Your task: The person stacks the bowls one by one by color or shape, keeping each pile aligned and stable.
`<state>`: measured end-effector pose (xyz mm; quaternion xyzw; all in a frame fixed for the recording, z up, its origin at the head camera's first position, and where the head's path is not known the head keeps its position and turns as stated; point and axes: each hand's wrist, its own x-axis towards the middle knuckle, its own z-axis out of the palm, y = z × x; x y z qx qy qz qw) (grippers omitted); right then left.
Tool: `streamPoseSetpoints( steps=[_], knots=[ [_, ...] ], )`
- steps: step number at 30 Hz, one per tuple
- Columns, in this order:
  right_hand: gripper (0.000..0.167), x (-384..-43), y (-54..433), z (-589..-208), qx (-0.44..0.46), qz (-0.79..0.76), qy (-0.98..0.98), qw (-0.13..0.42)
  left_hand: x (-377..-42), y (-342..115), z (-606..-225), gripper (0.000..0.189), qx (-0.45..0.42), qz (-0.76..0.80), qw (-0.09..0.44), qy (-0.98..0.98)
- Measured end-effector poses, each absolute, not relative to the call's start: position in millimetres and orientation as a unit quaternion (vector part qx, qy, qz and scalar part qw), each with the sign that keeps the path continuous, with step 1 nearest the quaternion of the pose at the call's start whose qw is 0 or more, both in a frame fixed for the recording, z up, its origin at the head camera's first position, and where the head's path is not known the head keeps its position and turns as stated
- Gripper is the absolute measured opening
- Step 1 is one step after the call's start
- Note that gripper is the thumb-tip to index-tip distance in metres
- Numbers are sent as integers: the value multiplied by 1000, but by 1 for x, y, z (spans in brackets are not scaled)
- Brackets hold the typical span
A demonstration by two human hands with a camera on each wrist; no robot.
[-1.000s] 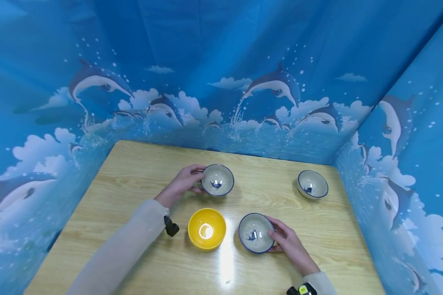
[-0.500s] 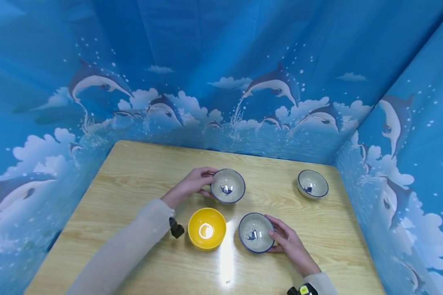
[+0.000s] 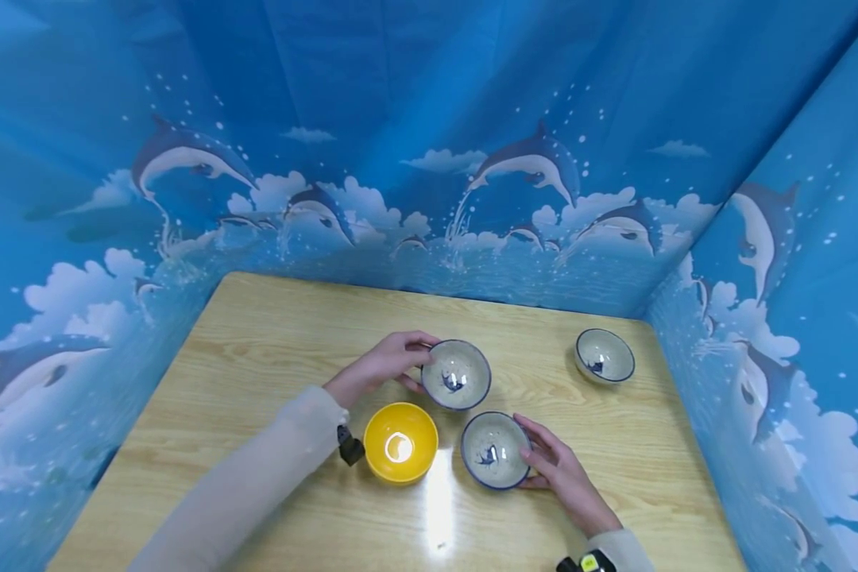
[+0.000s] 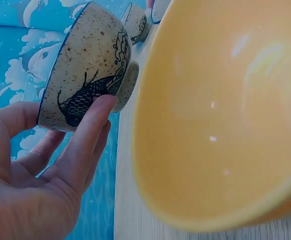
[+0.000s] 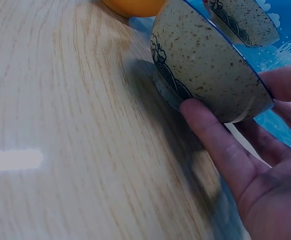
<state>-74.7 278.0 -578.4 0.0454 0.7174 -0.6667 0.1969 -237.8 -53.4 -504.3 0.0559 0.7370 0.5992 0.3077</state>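
My left hand (image 3: 393, 363) grips a speckled grey bowl (image 3: 457, 373) with a blue rim by its left side, thumb at the rim and fingers against the outer wall. A dark fish drawing shows on that wall (image 4: 93, 95) in the left wrist view. My right hand (image 3: 561, 470) holds a matching speckled bowl (image 3: 492, 449) by its right side, nearer the front. A finger presses low on this bowl's wall (image 5: 205, 65) in the right wrist view. The left bowl is just behind the right one; whether they touch I cannot tell.
A yellow bowl (image 3: 400, 443) stands left of the right-hand bowl, close to my left wrist. Another speckled bowl (image 3: 604, 356) sits at the back right of the wooden table (image 3: 272, 318). Blue dolphin-print curtains (image 3: 429, 143) enclose the back and sides.
My left hand has carried its bowl rightward and toward the front, closer to the right-hand bowl. The right hand and its bowl have stayed in place.
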Motion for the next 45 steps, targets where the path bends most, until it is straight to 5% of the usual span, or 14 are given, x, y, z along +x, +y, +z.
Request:
streamPoseSetpoints(
  steps=[45],
  knots=[
    [71, -74, 277, -574, 69, -668, 716, 191, -200, -14, -504, 41, 149, 561, 392, 713]
  ],
)
